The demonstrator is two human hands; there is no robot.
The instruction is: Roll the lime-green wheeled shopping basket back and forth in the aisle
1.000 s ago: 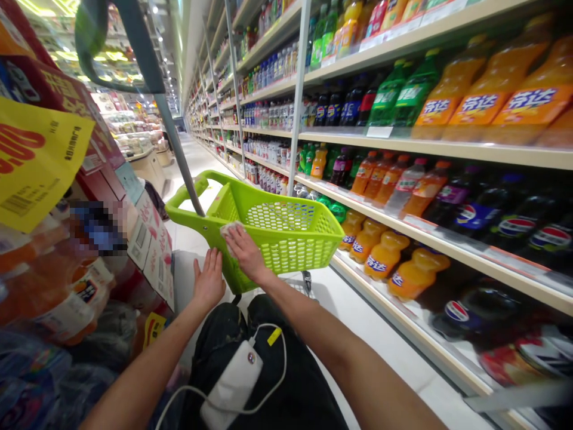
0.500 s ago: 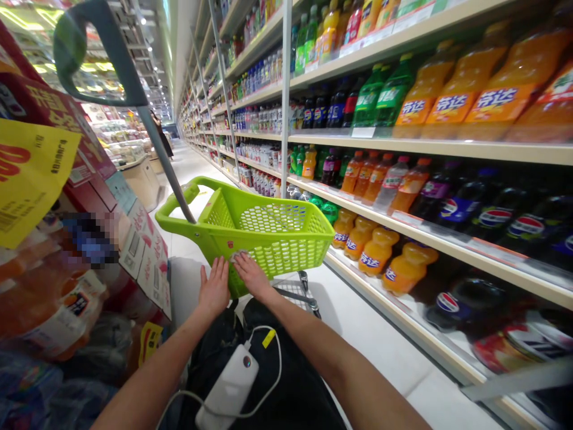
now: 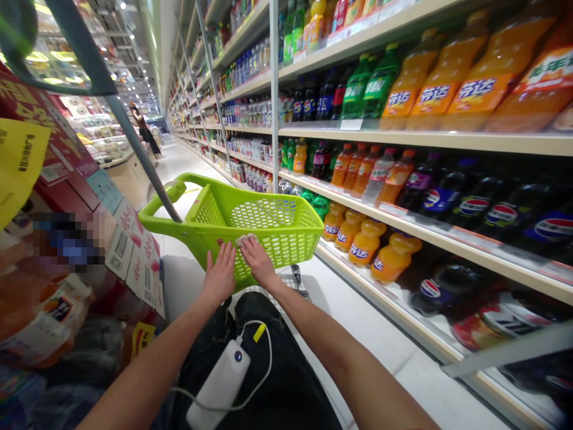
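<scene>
A lime-green plastic shopping basket (image 3: 286,236) on a wheeled frame stands in the aisle in front of me. My left hand (image 3: 220,275) lies flat and open against the basket's near wall, fingers spread. My right hand (image 3: 256,258) presses a small whitish cloth (image 3: 245,240) against the basket's near rim, fingers stretched over it. A grey pull handle (image 3: 134,146) rises from the basket towards the upper left.
Shelves of soft-drink bottles (image 3: 403,179) line the right side, orange ones at floor level. A red promotional stand (image 3: 67,239) with yellow signs crowds the left. A white power bank (image 3: 219,385) with a cable rests on my lap. A person (image 3: 142,128) stands far down the aisle.
My right hand slid the cloth from the basket's rim down its near wall and back up. My left hand moved from beside the basket onto its wall. The view drifted left.
</scene>
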